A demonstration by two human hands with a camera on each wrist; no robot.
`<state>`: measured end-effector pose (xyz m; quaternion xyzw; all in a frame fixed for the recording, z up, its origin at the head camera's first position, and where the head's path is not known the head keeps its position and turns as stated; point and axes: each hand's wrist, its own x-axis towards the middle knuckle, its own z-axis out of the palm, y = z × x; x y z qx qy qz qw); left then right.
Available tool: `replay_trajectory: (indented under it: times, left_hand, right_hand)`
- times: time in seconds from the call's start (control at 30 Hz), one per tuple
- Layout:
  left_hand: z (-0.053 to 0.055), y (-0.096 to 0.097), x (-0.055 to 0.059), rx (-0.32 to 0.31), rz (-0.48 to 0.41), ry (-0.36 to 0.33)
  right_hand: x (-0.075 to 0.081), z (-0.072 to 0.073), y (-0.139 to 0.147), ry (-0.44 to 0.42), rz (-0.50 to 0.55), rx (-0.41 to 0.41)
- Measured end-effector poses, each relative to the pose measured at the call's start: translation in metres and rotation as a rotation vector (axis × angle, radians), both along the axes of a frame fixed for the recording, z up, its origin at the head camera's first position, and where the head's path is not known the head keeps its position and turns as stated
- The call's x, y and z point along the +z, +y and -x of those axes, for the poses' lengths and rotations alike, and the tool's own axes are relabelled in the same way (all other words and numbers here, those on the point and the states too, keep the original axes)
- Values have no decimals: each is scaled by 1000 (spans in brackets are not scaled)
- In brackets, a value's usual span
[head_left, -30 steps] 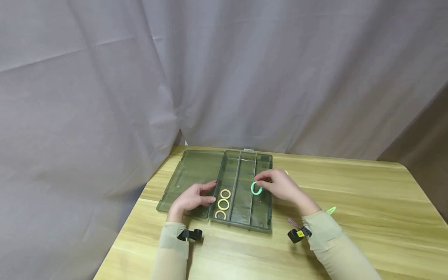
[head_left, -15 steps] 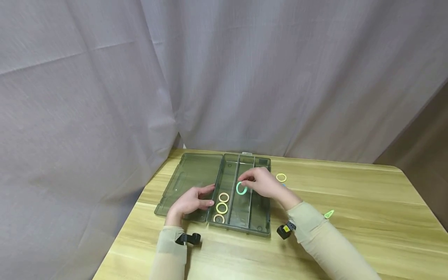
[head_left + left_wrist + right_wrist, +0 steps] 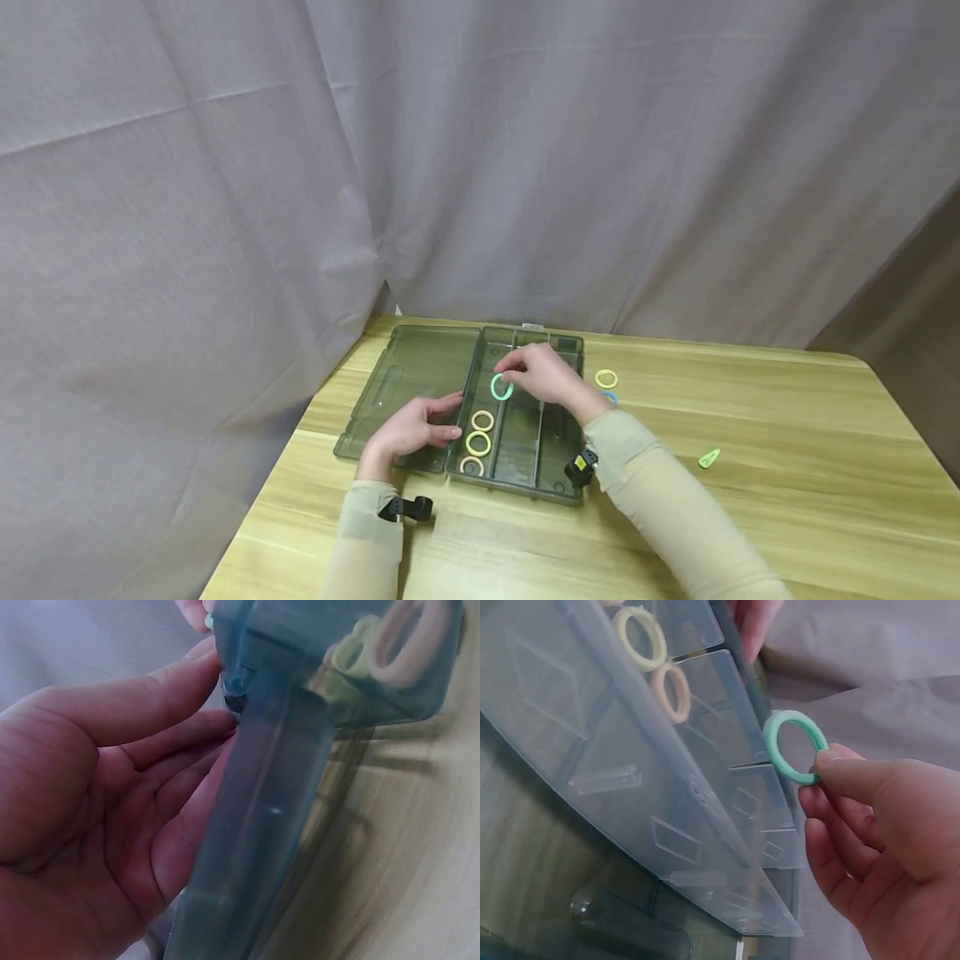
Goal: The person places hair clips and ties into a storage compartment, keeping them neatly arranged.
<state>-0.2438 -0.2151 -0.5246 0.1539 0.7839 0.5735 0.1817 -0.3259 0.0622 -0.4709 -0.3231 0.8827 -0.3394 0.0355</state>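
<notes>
In the head view my right hand (image 3: 546, 373) pinches a mint-green hair tie (image 3: 494, 394) between thumb and fingers, above the left compartment of an open, see-through grey organizer box (image 3: 517, 479). The right wrist view shows the hair tie (image 3: 778, 757) upright in the fingertips. In that left compartment lie a peach hair tie (image 3: 482, 411), a yellow one (image 3: 468, 446) and another peach one (image 3: 472, 458) in a row. My left hand (image 3: 408, 429) rests over the opened lid (image 3: 420, 358), its fairly straight fingers and thumb at the hinge side of the box.
Right of the box lie a yellow hair tie (image 3: 607, 372) and a blue one (image 3: 612, 396), partly hidden by the right arm. A green snap hair clip (image 3: 708, 458) is farther right on the wooden table (image 3: 795, 500). A grey curtain (image 3: 525, 167) hangs behind.
My right hand has carried the mint-green hair tie leftward, from the box's right side to over the left compartment. My left hand stays where it was.
</notes>
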Motion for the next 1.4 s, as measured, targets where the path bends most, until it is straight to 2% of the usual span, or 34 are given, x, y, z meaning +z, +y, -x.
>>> replay_trajectory:
  times: [0.33,0.57,1.1,1.4]
  left_hand:
    - [1,0,1,6,4,6]
    - [1,2,-1,13,2,3]
    - [1,1,-2,11,15,7]
    - [-1,1,-2,20,8,14]
  right_hand:
    - [-1,6,-25,121,-87,81]
    - [-9,5,-34,181,-162,124]
    - [-18,5,-40,238,-270,89]
    - [-19,4,-44,261,-289,88]
